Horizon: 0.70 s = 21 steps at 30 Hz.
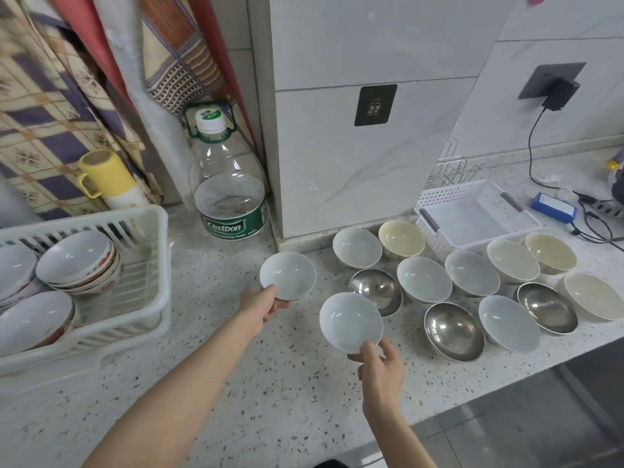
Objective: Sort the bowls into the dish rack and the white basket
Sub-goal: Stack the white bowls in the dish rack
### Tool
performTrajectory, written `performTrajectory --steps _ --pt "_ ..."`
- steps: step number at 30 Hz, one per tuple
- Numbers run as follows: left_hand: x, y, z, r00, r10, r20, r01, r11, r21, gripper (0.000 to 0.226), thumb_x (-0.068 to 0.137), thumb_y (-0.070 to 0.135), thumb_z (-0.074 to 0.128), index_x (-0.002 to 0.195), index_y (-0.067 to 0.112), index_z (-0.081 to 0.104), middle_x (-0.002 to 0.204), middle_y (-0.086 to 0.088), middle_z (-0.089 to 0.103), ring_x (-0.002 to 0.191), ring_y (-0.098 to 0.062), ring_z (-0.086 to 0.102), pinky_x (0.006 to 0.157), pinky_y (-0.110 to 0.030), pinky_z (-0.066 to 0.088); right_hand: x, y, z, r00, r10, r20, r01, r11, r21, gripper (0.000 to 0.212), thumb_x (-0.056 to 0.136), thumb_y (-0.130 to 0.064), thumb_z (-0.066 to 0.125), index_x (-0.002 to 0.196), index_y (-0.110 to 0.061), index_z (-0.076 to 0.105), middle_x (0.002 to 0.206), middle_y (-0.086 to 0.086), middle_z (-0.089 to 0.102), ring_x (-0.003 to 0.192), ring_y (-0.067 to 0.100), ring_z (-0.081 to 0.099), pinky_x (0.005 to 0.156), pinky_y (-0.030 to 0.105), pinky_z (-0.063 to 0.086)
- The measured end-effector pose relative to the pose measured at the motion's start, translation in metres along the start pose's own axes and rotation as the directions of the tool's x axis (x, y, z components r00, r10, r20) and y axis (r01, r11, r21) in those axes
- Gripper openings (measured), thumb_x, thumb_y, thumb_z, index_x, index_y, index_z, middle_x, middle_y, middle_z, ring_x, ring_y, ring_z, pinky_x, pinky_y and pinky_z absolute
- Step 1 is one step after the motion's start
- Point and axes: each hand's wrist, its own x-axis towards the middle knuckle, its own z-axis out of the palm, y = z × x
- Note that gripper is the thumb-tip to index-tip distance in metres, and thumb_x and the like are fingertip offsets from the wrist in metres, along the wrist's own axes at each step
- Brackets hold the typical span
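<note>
Left hand: my left hand [261,304] pinches the near rim of a small pale-white porcelain bowl [287,275], held just above the speckled counter [209,376].
Right hand: my right hand [380,361] grips the near edge of a second round white bowl [350,321], tilted up.
Dish rack: the white plastic dish rack [148,265] with stacked bowls lies to my left, nearer the left hand.
White basket: the perforated white basket [479,211] sits far right, behind the remaining bowls.
Judgement: the left bowl probably goes rackward first.
</note>
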Motion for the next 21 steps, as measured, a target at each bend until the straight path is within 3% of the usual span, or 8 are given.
performTrajectory --steps 4,8,13,19,21 --pt "-0.03 0.002 -0.041 0.993 0.108 0.041 -0.11 0.993 0.053 0.037 0.091 0.002 0.044 0.126 -0.001 0.054 0.073 -0.014 0.074 0.035 -0.004 0.038 0.035 -0.017 0.024 -0.017 0.003 0.017 1.0 -0.023 0.018 0.023 0.999 -0.026 0.035 0.085 -0.013 0.058 0.119 -0.014 0.063 0.072 0.011 0.074 0.055 0.016 0.047 0.05 0.029 0.041" --pt "-0.063 0.005 -0.091 0.979 0.187 0.083 -0.192 0.98 0.057 0.028 0.09 0.004 0.044 0.115 0.006 0.058 0.078 -0.013 0.077 0.041 -0.005 0.039 0.038 -0.017 0.028 -0.037 0.005 0.035 0.999 -0.046 0.023 0.046 0.998 -0.037 0.037 0.085 -0.016 0.059 0.121 -0.013 0.063 0.068 0.005 0.074 0.07 0.022 0.061 0.055 0.031 0.043" --pt "-0.093 0.002 -0.167 0.961 0.257 0.099 -0.256 0.966 -0.025 0.02 0.09 0.004 0.045 0.102 0.006 0.061 0.075 -0.015 0.076 0.043 -0.006 0.039 0.042 -0.02 0.027 -0.064 -0.002 0.07 0.996 -0.077 0.048 0.081 0.993 -0.083 0.042 0.08 -0.019 0.059 0.122 -0.016 0.063 0.065 0.004 0.073 0.052 0.014 0.051 0.052 0.03 0.043" --pt "-0.105 -0.009 -0.263 0.922 0.37 -0.119 -0.375 0.927 -0.028 0.017 0.089 0.008 0.046 0.087 0.007 0.062 0.067 -0.012 0.075 0.041 -0.003 0.045 0.046 -0.02 0.038 -0.105 -0.026 0.125 0.969 -0.19 0.16 0.199 0.979 -0.041 0.034 0.077 -0.017 0.055 0.108 -0.016 0.069 0.062 0.008 0.071 0.041 0.01 0.043 0.041 0.021 0.04" --pt "-0.106 -0.017 -0.294 0.909 0.381 -0.167 -0.394 0.918 -0.048 0.018 0.089 0.007 0.044 0.089 0.002 0.061 0.067 -0.014 0.074 0.04 -0.004 0.045 0.048 -0.024 0.035 -0.12 -0.031 0.145 0.959 -0.211 0.188 0.215 0.977 0.0 0.033 0.075 -0.019 0.054 0.104 -0.014 0.07 0.062 0.008 0.072 0.039 0.009 0.041 0.039 0.018 0.038"
